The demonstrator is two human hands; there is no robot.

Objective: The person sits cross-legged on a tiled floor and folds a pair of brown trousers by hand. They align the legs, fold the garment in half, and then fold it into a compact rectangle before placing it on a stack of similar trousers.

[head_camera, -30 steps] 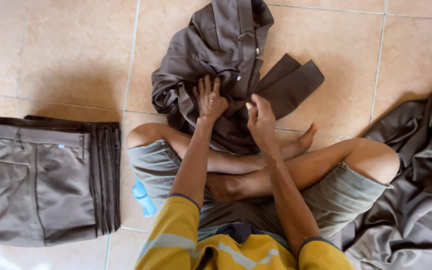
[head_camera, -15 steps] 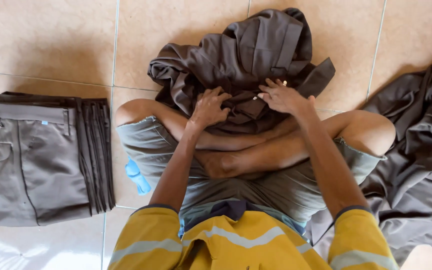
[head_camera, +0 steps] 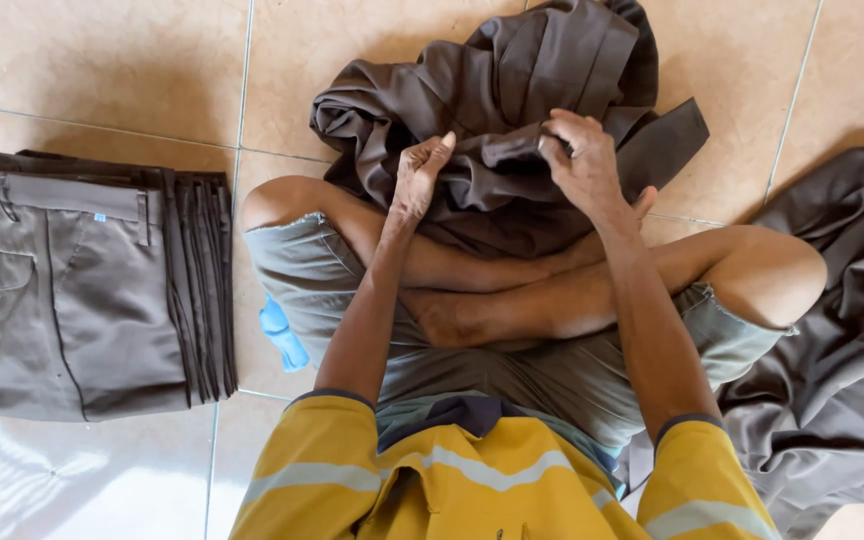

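Observation:
I sit cross-legged on a tiled floor with a crumpled pair of dark brown trousers [head_camera: 512, 90] bunched over my shins. My left hand [head_camera: 418, 176] pinches a fold of the brown cloth at its left side. My right hand [head_camera: 584, 160] grips the same fold a little to the right, fingers curled over the fabric. Both hands hold the cloth lifted slightly above the heap.
A neat stack of folded brown trousers [head_camera: 82, 285] lies on the floor to my left. A loose heap of brown cloth [head_camera: 842, 380] spreads at my right. A small blue object [head_camera: 282, 335] lies beside my left thigh.
The crumpled trousers have been pulled nearer over my legs. Both hands went from resting on the heap to gripping one fold and lifting it.

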